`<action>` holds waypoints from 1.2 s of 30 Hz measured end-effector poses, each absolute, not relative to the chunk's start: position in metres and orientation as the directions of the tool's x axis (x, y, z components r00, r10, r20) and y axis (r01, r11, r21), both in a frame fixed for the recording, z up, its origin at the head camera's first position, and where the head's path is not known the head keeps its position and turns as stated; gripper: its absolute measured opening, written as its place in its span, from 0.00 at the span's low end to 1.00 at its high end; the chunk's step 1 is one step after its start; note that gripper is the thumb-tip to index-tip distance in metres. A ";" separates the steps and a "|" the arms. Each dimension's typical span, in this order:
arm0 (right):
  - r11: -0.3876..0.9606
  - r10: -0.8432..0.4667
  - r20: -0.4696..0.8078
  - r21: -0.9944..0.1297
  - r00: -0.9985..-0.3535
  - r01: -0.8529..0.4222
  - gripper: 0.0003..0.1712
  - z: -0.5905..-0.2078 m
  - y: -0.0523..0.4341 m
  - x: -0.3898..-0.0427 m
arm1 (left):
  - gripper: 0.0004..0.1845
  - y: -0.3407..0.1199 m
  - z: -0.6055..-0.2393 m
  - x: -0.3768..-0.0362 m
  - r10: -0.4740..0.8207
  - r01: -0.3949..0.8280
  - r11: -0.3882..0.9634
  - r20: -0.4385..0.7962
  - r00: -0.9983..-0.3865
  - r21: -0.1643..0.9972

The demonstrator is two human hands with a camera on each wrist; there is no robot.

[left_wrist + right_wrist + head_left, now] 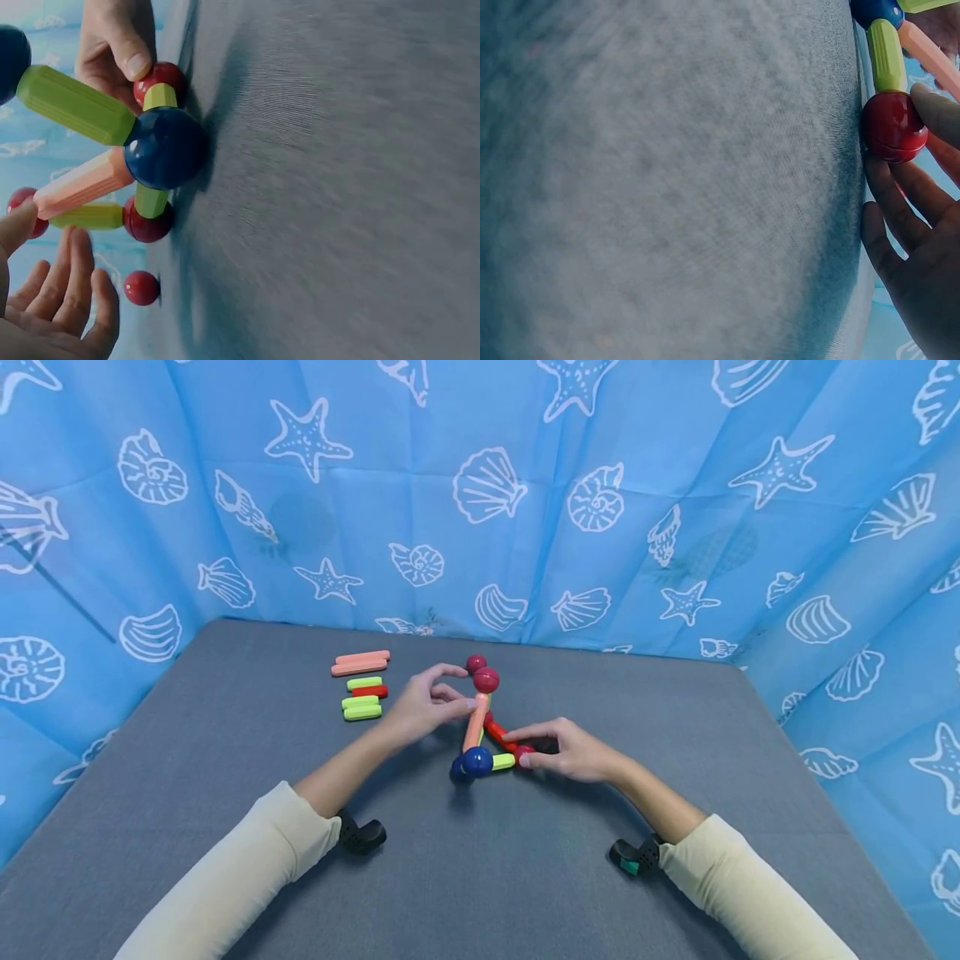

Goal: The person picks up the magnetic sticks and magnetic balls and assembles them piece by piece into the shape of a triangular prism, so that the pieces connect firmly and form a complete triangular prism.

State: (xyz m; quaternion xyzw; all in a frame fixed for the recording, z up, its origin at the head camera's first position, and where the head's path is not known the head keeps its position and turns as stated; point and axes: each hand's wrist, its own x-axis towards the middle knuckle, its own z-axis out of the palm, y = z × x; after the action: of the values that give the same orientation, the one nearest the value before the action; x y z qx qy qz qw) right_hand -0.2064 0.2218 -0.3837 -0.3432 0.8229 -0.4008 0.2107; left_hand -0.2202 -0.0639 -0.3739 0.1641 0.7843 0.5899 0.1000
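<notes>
both hands work at a small magnetic rod-and-ball frame in the middle of the grey desk (225, 760). my left hand (423, 703) sits to the left of the frame, its thumb and fingertips pinching the upper end of the salmon rod (476, 724) just under the dark red ball (486, 680) at the top. my right hand (573, 752) lies low on the desk to the right, its thumb and fingers pinching the red ball (524, 753) at the frame's right base corner; the right wrist view shows that ball resting on the desk with fingertips around it.

the salmon rod leans, its long axis running from the blue ball (477, 762) at the near base corner up and away to the top ball. a short green rod (503, 762) joins the blue ball to the red corner ball, and a red rod (498, 732) slants up behind. the left hand is nearer the apex, the right hand nearer the base.

a second dark red ball (476, 663) sits on the desk just behind the frame, apart from it in the left wrist view. spare rods (362, 687), salmon, green and red, lie side by side well to the left. blue seashell cloth (480, 493) hangs behind.
</notes>
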 end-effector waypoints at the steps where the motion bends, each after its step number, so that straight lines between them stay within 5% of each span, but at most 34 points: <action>1: 0.445 -0.732 -0.073 -0.804 -0.677 -0.395 0.24 -0.384 0.222 -0.206 | 0.24 -0.067 -0.374 -0.218 0.367 0.153 0.264 0.048 -0.929 0.952; 11: 0.452 -0.727 -0.076 -0.801 -0.683 -0.392 0.25 -0.384 0.222 -0.205 | 0.13 -0.098 -0.388 -0.198 0.539 0.383 0.321 0.165 -0.826 0.866; 36: 0.435 -0.737 -0.061 -0.806 -0.674 -0.403 0.25 -0.383 0.223 -0.205 | 0.18 -0.202 -0.396 -0.212 0.297 0.295 0.654 0.122 -0.947 0.696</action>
State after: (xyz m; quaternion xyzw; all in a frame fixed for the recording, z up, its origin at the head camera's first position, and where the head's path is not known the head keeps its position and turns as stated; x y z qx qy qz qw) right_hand -0.2053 0.2227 -0.3832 -0.3468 0.8212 -0.4031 0.2071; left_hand -0.2123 -0.2019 -0.3959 0.1628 0.9095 0.3826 0.0015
